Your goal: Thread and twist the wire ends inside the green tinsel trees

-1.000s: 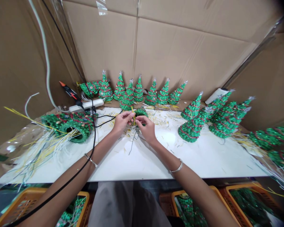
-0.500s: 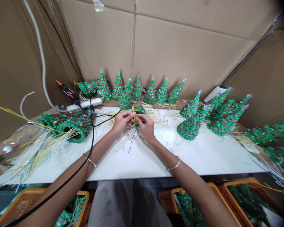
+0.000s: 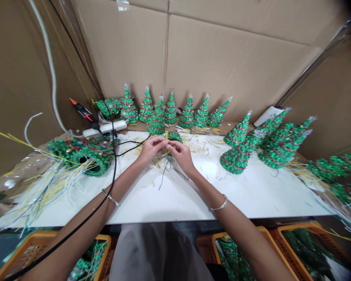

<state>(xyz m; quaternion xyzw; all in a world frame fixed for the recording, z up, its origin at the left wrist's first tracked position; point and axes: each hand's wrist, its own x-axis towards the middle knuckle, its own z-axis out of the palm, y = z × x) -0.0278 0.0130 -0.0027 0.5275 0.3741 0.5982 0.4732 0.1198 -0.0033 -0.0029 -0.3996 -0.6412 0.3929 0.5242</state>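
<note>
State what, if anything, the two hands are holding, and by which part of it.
The left hand and right hand together pinch yellow strands below their upward-pointing ends; the exact point of each grip is hidden.

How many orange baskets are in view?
3: a left basket, a middle basket right of the legs, and a right basket beyond it, all below the table. More may be hidden.
</note>
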